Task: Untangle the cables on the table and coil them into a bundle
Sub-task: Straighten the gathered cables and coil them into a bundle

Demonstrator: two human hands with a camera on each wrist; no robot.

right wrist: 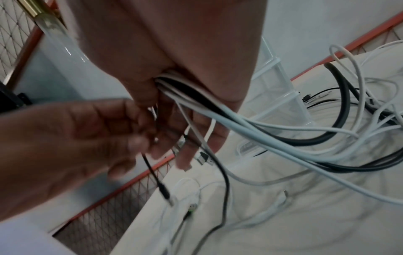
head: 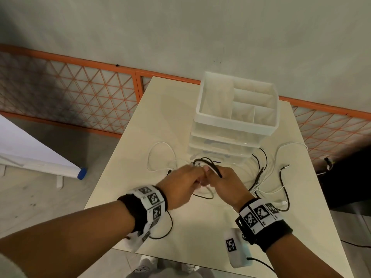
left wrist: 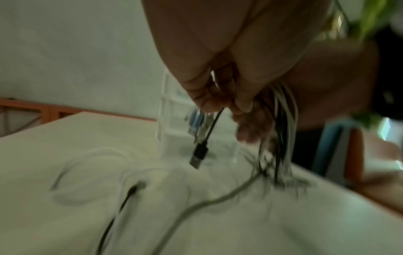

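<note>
Both hands meet over the middle of the cream table (head: 160,117). My right hand (head: 222,181) grips a bundle of white and black cables (right wrist: 218,110) that trail off to a loose tangle (head: 261,177) on the table's right side. My left hand (head: 184,181) pinches one thin black cable (right wrist: 152,170) just beside the right hand's fingers (right wrist: 185,155). That cable's black USB plug (left wrist: 198,156) hangs free below the left hand (left wrist: 222,105). A white cable loop (head: 160,155) lies to the left, and a black loop (head: 168,227) lies under the left wrist.
A clear plastic drawer organiser (head: 236,117) with a divided top tray stands just behind the hands. A small white box with a marker (head: 236,247) sits at the table's front edge. An orange mesh fence (head: 80,93) runs behind the table.
</note>
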